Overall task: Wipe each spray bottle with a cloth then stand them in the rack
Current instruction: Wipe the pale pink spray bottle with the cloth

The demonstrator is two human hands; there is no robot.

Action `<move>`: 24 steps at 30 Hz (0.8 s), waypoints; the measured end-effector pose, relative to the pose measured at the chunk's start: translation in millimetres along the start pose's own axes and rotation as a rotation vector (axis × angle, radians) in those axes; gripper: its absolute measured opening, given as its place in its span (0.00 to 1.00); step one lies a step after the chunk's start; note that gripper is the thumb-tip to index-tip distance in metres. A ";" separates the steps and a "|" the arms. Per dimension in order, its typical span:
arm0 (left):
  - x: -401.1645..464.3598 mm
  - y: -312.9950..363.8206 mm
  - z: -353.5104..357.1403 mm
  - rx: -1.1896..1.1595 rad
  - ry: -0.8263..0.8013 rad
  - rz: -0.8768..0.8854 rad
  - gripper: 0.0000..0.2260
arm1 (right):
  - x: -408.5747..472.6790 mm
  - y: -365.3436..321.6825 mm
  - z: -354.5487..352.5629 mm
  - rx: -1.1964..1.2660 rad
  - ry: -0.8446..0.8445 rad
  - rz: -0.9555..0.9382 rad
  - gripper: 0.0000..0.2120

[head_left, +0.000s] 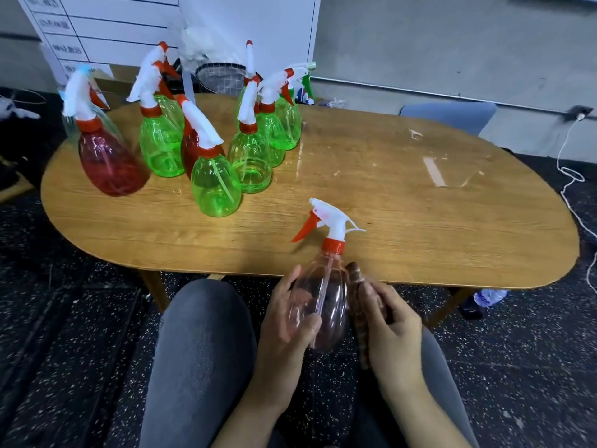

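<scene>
A pale pink see-through spray bottle [326, 295] with a white head and red trigger is held upright over my lap, just in front of the table edge. My left hand [284, 321] grips its body from the left. My right hand [387, 328] holds a brown patterned cloth [357, 305] against the bottle's right side. Several green spray bottles [214, 185] and a red one [109, 163] stand grouped on the left part of the wooden oval table [420, 221]. No rack shows clearly.
A dark wire basket [219, 77] stands behind the bottle group at the table's far edge. A blue chair [452, 114] is behind the table on the right, a white cable [571, 176] hangs at the far right, and a water bottle [489, 297] lies on the floor.
</scene>
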State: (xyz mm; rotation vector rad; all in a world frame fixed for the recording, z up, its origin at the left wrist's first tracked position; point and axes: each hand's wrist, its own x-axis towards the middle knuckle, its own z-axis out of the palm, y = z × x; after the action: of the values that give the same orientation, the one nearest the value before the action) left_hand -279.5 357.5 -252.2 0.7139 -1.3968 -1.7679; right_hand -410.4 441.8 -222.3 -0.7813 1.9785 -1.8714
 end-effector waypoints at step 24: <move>-1.8 5.6 4.3 0.066 0.028 0.045 0.41 | 98.8 -78.7 33.8 -0.744 -0.214 -0.816 0.14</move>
State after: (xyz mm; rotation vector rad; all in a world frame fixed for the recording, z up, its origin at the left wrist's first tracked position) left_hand -280.7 360.8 -245.8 0.7336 -1.4470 -1.6778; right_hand -456.9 357.3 -134.0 -2.1492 2.4105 -1.1854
